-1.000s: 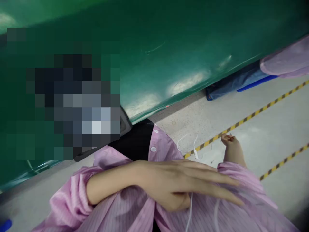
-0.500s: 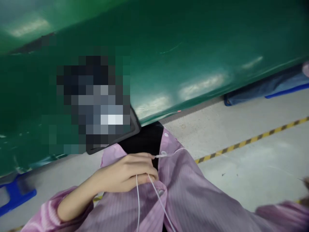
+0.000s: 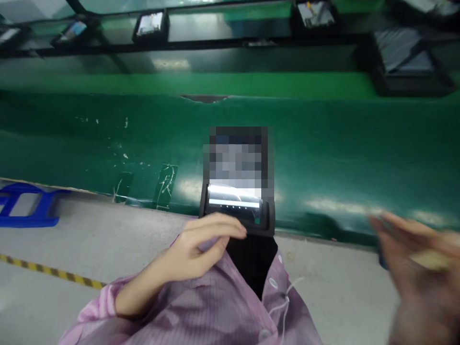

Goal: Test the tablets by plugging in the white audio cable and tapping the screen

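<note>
My left hand (image 3: 204,247) is open, fingers stretched out and thumb a little apart, with nothing visible in it. Its fingertips are beside the near edge of a black tray (image 3: 271,223); I cannot tell whether they touch. In the tray lies a flat device with a glossy, reflecting surface (image 3: 233,195), its upper part pixelated. My right hand (image 3: 420,258) is raised at the far right, over the table's near edge. Motion blur smears its fingers, so their grip is unclear. A white cord (image 3: 286,306) hangs on the front of my pink striped smock (image 3: 215,306).
The green table (image 3: 341,153) has scuffs and tape at left. Beyond it, several black trays, including one at right (image 3: 413,88), stand along the far strip. A blue stool (image 3: 39,211) is at lower left. Yellow-black tape (image 3: 53,270) marks the floor.
The view has turned and lifted, showing the far trays. My left hand has left the smock front and white cord for the tray edge. My right hand has come into view at right.
</note>
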A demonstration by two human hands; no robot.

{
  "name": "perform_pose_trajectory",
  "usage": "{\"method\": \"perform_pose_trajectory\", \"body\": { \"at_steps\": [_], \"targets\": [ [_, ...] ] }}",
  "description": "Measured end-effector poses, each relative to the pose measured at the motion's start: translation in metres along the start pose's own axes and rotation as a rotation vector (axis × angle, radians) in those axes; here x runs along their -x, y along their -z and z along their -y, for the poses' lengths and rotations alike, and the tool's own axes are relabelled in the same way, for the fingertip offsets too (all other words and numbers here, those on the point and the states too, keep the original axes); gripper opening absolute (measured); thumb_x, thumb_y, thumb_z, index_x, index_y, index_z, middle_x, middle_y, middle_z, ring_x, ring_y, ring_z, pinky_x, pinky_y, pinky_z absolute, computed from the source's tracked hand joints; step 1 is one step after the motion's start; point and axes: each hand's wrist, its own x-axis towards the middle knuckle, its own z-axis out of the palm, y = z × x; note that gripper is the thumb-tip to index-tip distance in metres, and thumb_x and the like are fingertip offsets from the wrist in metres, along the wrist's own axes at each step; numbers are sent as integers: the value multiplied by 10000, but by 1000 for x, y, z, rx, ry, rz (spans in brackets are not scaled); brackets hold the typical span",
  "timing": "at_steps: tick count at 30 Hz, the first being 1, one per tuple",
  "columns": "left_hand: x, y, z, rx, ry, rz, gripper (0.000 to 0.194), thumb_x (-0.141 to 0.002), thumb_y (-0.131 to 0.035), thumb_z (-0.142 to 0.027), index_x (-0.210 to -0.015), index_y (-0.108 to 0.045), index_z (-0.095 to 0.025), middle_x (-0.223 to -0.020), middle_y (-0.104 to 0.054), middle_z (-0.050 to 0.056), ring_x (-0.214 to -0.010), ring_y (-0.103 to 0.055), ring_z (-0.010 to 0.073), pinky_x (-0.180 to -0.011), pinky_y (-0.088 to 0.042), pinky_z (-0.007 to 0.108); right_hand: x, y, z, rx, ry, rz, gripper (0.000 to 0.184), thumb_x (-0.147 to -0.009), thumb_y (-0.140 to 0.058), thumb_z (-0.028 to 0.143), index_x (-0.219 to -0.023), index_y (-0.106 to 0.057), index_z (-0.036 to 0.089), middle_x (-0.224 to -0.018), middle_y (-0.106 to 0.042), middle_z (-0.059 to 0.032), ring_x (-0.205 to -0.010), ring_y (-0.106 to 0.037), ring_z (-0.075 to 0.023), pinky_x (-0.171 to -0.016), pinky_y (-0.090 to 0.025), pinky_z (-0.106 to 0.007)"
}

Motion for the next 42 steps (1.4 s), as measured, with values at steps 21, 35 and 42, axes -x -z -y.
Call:
{"method": "perform_pose_trajectory", "body": {
  "at_steps": [21, 35, 42],
  "targets": [
    [21, -5, 54, -494, 226, -126, 1319, -679, -780, -637, -1557, 90, -177, -1540, -288, 290, -1409, -339, 402, -1071, -432, 595, -85, -150, 110, 301, 414, 289, 304, -953, -335, 437, -735, -429, 247, -784, -660, -86, -744, -609, -261, -797, -445, -439],
    [21, -7, 52, -510, 226, -144, 1278, -707, -733, -671, -1558, 81, -175, -1525, -333, 288, -1411, -344, 396, -1091, -394, 590, -71, -149, 105, -115, 261, 300, 399, -959, -437, 553, -714, -449, 238, -840, -681, -66, -1019, -671, -317, -885, -464, -478],
    [17, -15, 56, -416, 417, -153, 1632, -435, -888, -654, -1500, 277, -242, -1542, -312, 273, -1362, -408, 444, -1105, -371, 614, -57, -126, 133, -842, 105, 216, 211, -851, -720, 410, -746, -624, 254, -781, -641, 13, -1023, -676, -247, -1025, -464, -421]
  ]
}}
